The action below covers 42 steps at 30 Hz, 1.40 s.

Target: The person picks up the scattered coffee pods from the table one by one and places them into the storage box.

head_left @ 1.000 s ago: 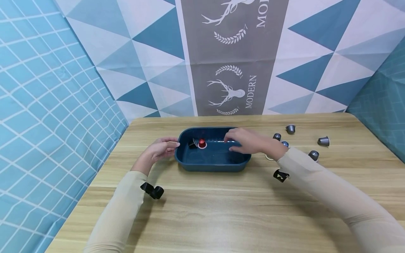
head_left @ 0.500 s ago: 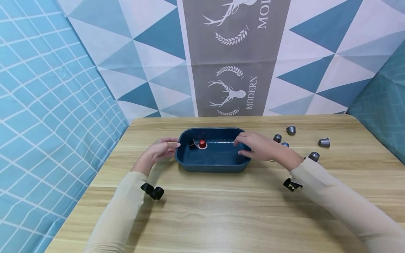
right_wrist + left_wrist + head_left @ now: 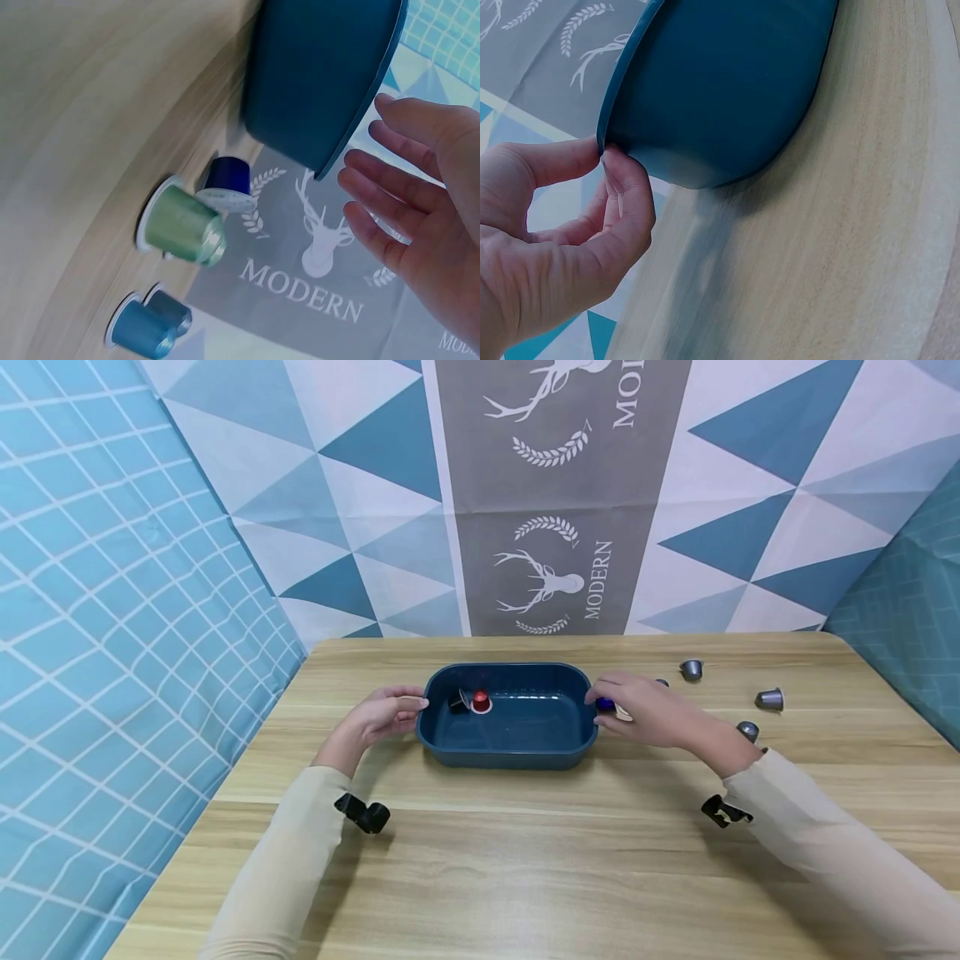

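Note:
A dark blue plastic tub (image 3: 506,760) stands on the table. My left hand (image 3: 378,714) pinches its left rim between thumb and fingers, seen closely in the left wrist view. Inside the tub, towards its left end, lie a red coffee capsule (image 3: 481,702) and a black one (image 3: 456,702). My right hand (image 3: 648,710) is just off the tub's right end, fingers loosely bent and holding nothing. Below that hand, the right wrist view has a dark blue capsule (image 3: 228,175) and a green capsule (image 3: 180,223), both apart from the fingers.
A bright blue capsule (image 3: 140,330) and a grey-blue one (image 3: 169,309) stand close together on the table. Further right are grey capsules, one at the back (image 3: 692,670), one on its side (image 3: 770,699) and one beside my right wrist (image 3: 747,731). A patterned cloth (image 3: 540,602) hangs behind the table.
My right hand has moved rightwards, from over the tub's inside to beyond its right rim. The left hand keeps its grip, and the tub and the capsules in it stay put.

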Motion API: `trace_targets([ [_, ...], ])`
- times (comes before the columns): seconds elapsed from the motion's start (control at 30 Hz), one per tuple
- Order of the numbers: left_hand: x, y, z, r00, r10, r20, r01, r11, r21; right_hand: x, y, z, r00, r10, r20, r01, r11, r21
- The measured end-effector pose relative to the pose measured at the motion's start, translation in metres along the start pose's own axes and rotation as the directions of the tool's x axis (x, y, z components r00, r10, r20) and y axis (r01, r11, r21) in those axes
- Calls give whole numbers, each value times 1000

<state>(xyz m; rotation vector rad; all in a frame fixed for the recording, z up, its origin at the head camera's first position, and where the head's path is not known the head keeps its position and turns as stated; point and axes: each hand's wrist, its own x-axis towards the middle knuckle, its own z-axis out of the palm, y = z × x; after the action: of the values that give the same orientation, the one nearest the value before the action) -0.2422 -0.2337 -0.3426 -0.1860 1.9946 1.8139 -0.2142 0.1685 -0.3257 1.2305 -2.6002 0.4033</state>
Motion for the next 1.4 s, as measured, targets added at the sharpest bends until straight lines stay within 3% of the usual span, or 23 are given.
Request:
trace_targets([
  [0.63, -1, 0, 1, 1000, 10, -2, -10, 1000, 11, -30, 22, 3, 986, 161, 51, -158, 986, -49],
  [1.4, -1, 0, 2, 1000, -2, -12, 2, 1000, 7, -46, 35, 8, 988, 141, 58, -138, 989, -45],
])
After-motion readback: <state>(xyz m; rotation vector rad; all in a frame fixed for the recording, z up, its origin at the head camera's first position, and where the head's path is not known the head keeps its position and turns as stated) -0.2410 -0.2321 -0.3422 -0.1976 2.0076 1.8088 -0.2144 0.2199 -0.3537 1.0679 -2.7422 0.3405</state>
